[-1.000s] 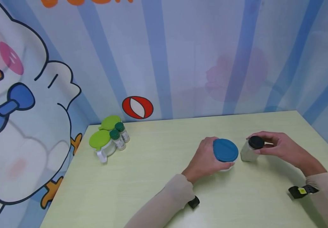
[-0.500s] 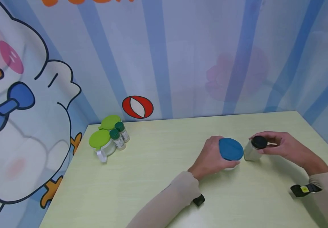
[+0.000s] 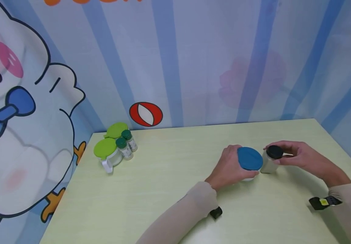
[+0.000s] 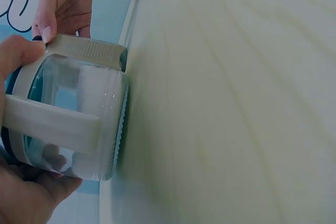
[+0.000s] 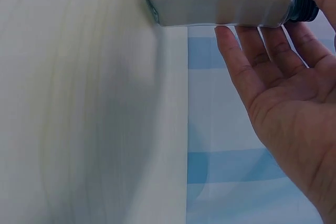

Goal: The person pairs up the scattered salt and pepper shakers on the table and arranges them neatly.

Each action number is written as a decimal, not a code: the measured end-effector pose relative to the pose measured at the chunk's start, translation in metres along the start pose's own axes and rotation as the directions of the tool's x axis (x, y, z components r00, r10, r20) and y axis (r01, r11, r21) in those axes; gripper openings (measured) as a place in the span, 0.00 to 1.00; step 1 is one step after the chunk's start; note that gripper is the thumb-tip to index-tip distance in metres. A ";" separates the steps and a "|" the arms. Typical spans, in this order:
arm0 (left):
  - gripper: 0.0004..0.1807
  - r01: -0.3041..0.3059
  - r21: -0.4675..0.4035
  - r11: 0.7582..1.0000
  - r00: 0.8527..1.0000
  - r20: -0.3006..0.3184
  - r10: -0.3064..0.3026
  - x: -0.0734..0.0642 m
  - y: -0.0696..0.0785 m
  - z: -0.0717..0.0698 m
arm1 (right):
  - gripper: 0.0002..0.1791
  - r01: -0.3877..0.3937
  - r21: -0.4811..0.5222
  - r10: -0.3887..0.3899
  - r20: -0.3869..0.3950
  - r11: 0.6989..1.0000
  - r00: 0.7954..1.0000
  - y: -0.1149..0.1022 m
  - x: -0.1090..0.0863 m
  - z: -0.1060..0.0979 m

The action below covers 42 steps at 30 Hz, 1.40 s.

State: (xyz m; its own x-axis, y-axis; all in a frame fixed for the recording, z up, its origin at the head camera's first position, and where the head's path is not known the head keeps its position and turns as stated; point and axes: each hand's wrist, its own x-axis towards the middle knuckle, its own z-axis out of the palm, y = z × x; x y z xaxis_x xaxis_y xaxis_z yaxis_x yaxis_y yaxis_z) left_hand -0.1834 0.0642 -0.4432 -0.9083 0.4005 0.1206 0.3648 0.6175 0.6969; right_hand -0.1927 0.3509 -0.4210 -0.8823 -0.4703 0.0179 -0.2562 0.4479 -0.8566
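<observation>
My left hand (image 3: pixel 228 169) grips a clear jar (image 4: pixel 92 95) just below its round blue lid (image 3: pixel 250 158). A pale handle (image 4: pixel 52 124) juts from the jar's side in the left wrist view. Right beside the jar stands a squarish clear bottle (image 5: pixel 220 1) of pale powder, upright, with a black cap (image 3: pixel 274 152). Thumb and fingers of my right hand (image 3: pixel 301 158) hold that bottle near its top. In the head view, jar and bottle stand side by side on the right part of the table.
At the table's (image 3: pixel 169 189) back left, two lime-green-lidded containers (image 3: pixel 105 148) are grouped with two small green-capped bottles (image 3: pixel 124 149). The front container has a white handle. A printed wall sheet (image 3: pixel 206 67) rises along the back edge.
My left hand has moved the blue-lidded jar to the right, up beside the powder bottle. The right hand and its bottle have shifted only slightly.
</observation>
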 end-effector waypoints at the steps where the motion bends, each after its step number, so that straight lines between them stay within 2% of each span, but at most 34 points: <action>1: 0.49 0.008 -0.003 1.000 1.000 0.000 -0.008 0.000 0.001 0.001 | 0.28 0.002 0.000 -0.002 0.001 1.000 1.000 -0.001 0.000 0.000; 5: 0.50 0.041 -0.030 0.999 0.999 0.024 -0.040 -0.002 0.003 0.000 | 0.28 0.007 -0.002 -0.007 0.000 1.000 1.000 -0.003 0.000 0.002; 9: 0.50 0.090 -0.137 0.986 0.990 0.117 -0.074 -0.005 0.003 -0.007 | 0.26 0.011 0.008 -0.011 -0.001 1.000 1.000 -0.004 -0.001 0.002; 12: 0.47 0.097 -0.209 0.973 0.981 0.187 -0.058 -0.008 0.000 -0.013 | 0.26 0.006 0.011 -0.006 -0.001 1.000 1.000 -0.003 -0.001 0.002; 15: 0.46 0.069 -0.243 0.968 0.976 0.218 -0.015 -0.009 -0.002 -0.018 | 0.26 -0.012 -0.004 0.012 -0.009 1.000 1.000 -0.003 -0.002 0.000; 18: 0.45 0.056 -0.241 0.969 0.977 0.211 -0.004 -0.010 -0.002 -0.019 | 0.26 -0.027 -0.008 0.027 -0.013 1.000 1.000 -0.003 -0.002 -0.001; 26: 0.43 0.071 -0.211 0.975 0.990 0.137 -0.043 -0.010 0.001 -0.017 | 0.26 -0.028 0.009 0.028 -0.003 1.000 1.000 -0.003 -0.001 0.000; 33: 0.40 0.105 -0.262 0.959 0.992 0.094 -0.083 -0.009 0.000 -0.015 | 0.26 -0.034 0.006 0.034 0.002 0.999 0.999 -0.003 -0.001 0.000; 37: 0.39 0.102 -0.344 0.934 0.991 0.119 -0.065 -0.012 -0.005 -0.014 | 0.26 -0.030 0.001 0.030 0.001 1.000 1.000 -0.003 0.000 0.000; 40: 0.38 0.077 -0.386 0.919 0.987 0.162 -0.014 -0.013 -0.010 -0.015 | 0.26 -0.026 0.001 0.026 0.000 1.000 1.000 -0.002 -0.001 -0.001; 42: 0.38 0.056 -0.392 0.918 0.981 0.194 0.023 -0.014 -0.014 -0.016 | 0.26 -0.025 0.003 0.025 0.000 1.000 1.000 -0.001 -0.001 -0.001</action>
State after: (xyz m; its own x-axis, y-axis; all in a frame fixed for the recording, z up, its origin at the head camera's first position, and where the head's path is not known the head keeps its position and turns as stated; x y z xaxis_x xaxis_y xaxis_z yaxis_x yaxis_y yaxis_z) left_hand -0.1787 0.0393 -0.4433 -0.8427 0.5384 -0.0026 0.2042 0.3241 0.9237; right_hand -0.1918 0.3513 -0.4196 -0.8884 -0.4591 -0.0037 -0.2328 0.4574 -0.8582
